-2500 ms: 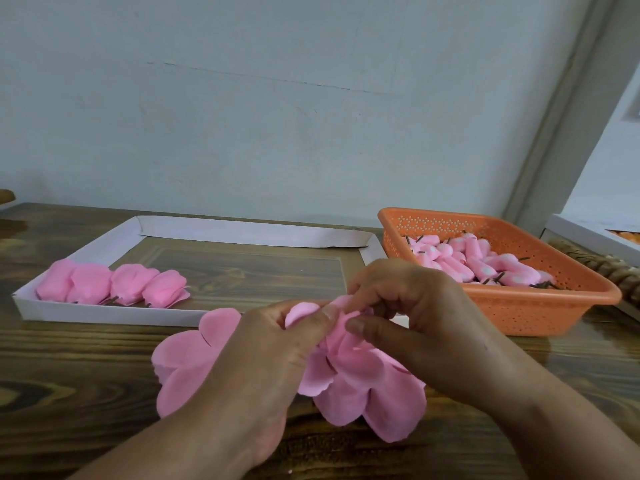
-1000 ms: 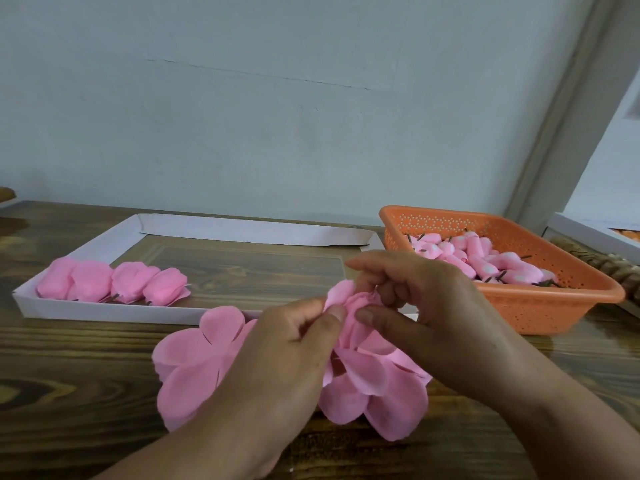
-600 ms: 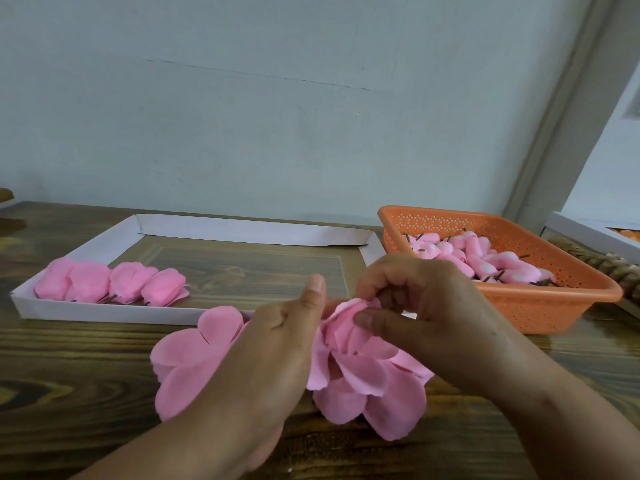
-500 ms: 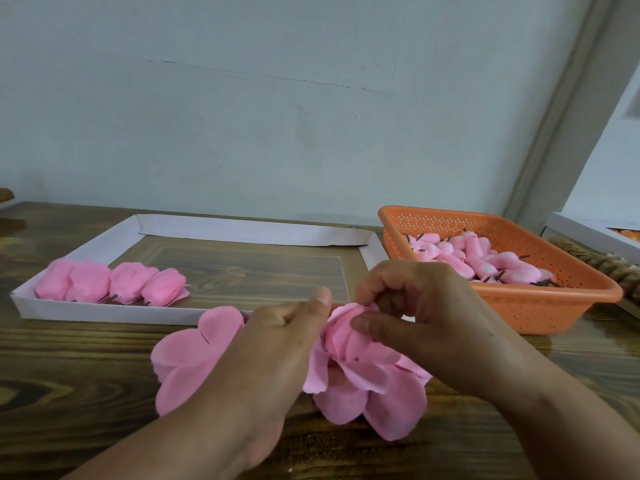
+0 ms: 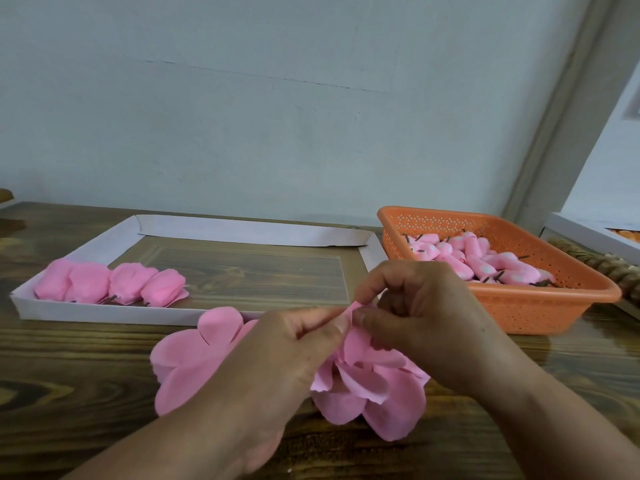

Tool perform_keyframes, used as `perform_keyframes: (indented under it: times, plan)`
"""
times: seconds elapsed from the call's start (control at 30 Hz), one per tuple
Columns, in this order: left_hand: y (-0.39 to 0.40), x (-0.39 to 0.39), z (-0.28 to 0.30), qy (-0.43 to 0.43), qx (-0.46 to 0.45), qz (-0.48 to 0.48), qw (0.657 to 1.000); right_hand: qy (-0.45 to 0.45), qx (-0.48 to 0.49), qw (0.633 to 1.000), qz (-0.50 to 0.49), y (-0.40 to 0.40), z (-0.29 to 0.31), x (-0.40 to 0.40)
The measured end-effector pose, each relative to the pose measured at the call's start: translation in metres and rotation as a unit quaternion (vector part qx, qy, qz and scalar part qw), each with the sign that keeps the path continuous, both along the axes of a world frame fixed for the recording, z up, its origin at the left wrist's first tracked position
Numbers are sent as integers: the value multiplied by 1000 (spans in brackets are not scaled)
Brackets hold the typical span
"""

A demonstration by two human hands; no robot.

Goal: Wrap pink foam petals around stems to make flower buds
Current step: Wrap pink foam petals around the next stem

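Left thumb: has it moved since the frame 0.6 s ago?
Yes. The left hand thumb, then raised toward the white tray, has folded rightward onto the pink petals.

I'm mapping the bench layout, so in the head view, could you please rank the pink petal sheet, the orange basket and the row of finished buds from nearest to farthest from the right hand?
From the right hand:
1. Pink petal sheet, pinched in it.
2. Orange basket, just right.
3. Finished buds, far left in the white tray.
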State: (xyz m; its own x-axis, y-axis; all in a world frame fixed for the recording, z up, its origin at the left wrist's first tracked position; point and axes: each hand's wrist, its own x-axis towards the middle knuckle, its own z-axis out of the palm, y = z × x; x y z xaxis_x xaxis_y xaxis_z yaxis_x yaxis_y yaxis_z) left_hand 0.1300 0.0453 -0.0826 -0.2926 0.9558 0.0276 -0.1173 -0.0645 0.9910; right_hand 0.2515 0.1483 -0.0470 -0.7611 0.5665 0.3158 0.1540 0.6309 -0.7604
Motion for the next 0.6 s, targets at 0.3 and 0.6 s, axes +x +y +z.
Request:
perform_keyframes:
  times: [0.3, 0.6]
  plan:
    - [0, -2, -2, 26, -19, 22, 999, 25, -1, 998, 54, 0, -2, -2]
    - [1, -8, -2, -46, -14, 10, 999, 33, -41, 998, 28, 3, -3, -4]
